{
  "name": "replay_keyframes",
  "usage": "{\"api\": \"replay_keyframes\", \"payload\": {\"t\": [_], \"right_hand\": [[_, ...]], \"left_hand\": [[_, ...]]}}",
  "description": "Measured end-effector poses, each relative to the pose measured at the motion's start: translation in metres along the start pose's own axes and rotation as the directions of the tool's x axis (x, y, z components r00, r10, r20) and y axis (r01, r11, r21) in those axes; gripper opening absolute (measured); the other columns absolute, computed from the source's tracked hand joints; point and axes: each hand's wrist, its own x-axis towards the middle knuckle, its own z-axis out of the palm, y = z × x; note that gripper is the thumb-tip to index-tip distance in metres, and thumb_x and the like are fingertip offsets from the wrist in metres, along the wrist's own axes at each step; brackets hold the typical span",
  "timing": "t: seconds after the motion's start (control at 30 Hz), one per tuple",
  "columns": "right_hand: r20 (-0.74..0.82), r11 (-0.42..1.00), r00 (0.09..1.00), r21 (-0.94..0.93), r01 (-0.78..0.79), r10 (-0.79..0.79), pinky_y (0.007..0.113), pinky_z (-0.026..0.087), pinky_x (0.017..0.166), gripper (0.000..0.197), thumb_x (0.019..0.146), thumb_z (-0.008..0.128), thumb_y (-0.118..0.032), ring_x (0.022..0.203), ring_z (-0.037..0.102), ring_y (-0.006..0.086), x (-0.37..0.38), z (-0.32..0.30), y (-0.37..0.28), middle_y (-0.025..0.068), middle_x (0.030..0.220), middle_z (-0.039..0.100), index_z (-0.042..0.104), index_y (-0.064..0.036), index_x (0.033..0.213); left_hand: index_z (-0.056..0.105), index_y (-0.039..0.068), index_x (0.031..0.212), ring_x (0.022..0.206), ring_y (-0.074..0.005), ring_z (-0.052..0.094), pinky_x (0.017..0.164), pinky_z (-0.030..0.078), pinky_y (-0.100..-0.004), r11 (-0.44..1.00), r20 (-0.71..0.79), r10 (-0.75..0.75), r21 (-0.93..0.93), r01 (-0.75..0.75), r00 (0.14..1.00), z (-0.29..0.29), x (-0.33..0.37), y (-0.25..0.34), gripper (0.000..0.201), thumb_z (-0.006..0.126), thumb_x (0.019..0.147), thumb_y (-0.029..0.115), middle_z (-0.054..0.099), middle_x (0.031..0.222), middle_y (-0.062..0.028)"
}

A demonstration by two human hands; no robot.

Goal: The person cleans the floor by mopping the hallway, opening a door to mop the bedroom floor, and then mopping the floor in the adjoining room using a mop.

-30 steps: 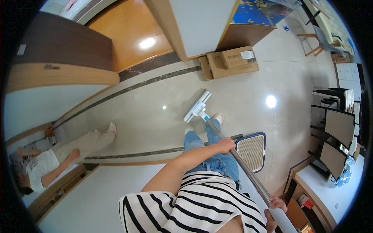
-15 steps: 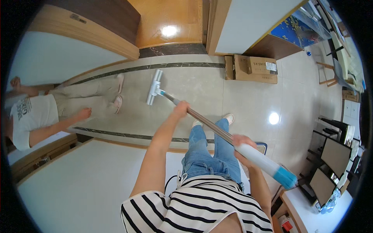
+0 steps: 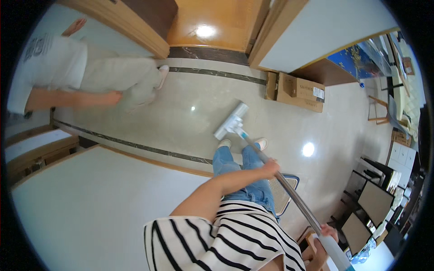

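A long mop (image 3: 296, 198) with a metal pole slants across my body from upper left to lower right. Its wide white head (image 3: 231, 120) rests on the pale tiled floor just beyond my feet and is a little blurred. My left hand (image 3: 271, 168) is closed around the middle of the pole, with the forearm crossing my waist. Lower down to the right, my right hand (image 3: 329, 232) grips the pole near the white upper handle (image 3: 337, 253), whose teal end runs toward the picture's lower edge.
Another person (image 3: 68, 77) in a white top walks at the left. Cardboard boxes (image 3: 300, 92) stand by the wall past the doorway (image 3: 212, 22). A framed mesh tray (image 3: 284, 194) lies right of my legs. A chair (image 3: 389, 110) and a desk with monitors (image 3: 375, 203) are at the right.
The mop's head has been drawn in toward my feet and to the right. Both my hands moved right and down with the pole. The other person has come closer.
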Motion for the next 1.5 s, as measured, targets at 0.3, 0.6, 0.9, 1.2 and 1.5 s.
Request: {"api": "replay_keyframes", "payload": {"t": [0.3,0.6,0.9,1.2,1.5], "right_hand": [[0.352,0.947,0.89,-0.032,0.321,-0.29,0.037,0.035,0.088,0.022,0.063,0.057,0.001,0.053,0.049,0.0149,0.064,-0.037,-0.03,0.0033,0.053,0.043,0.038,-0.0096,0.058],[0.75,0.299,0.633,-0.658,0.691,0.189,0.039,0.044,0.069,0.035,0.074,0.04,-0.036,0.069,0.055,0.022,0.151,-0.013,-0.019,0.0102,0.068,0.053,0.051,-0.0044,0.086],[0.738,0.833,0.412,0.543,0.105,-0.534,0.036,0.039,0.082,0.03,0.05,0.051,0.007,0.08,0.054,0.0255,0.206,0.27,-0.054,0.0104,0.079,0.056,0.052,-0.003,0.079],[0.817,0.856,0.451,0.481,-0.187,-0.36,0.032,0.036,0.082,0.028,0.054,0.048,0.007,0.088,0.049,0.0217,0.204,0.373,-0.022,0.0091,0.085,0.051,0.05,-0.0028,0.08],[0.627,0.852,0.699,0.521,-0.048,-0.344,0.033,0.036,0.082,0.028,0.055,0.046,0.009,0.088,0.048,0.0216,0.245,0.306,-0.021,0.0088,0.082,0.049,0.047,-0.0032,0.08]], "left_hand": [[0.053,0.008,0.066,0.083,-0.0279,0.047,0.067,0.042,-0.0367,0.959,-0.105,0.064,-0.269,-0.09,0.992,-0.072,0.002,0.043,0.011,0.057,0.056,0.007,0.052,0.073,-0.0092],[0.052,0.007,0.064,0.081,-0.0283,0.047,0.064,0.041,-0.0371,0.937,-0.541,-0.309,-0.315,0.153,0.782,-0.125,-0.108,-0.01,0.013,0.054,0.053,0.001,0.053,0.075,-0.0083],[0.05,0.008,0.068,0.079,-0.0276,0.048,0.067,0.04,-0.0338,0.74,-0.664,-0.668,-0.542,0.399,0.336,-0.12,-0.249,-0.126,0.014,0.055,0.055,0.004,0.051,0.074,-0.0088],[0.053,0.009,0.069,0.079,-0.0271,0.049,0.067,0.041,-0.0325,0.579,-0.659,-0.731,-0.462,0.671,0.178,-0.128,-0.307,-0.227,0.008,0.049,0.064,0.005,0.052,0.08,-0.0083],[0.05,0.009,0.064,0.077,-0.025,0.048,0.062,0.041,-0.0347,0.727,-0.695,-0.603,-0.279,0.627,0.391,-0.213,-0.178,-0.25,0.006,0.048,0.062,0.004,0.05,0.076,-0.0065]]}}
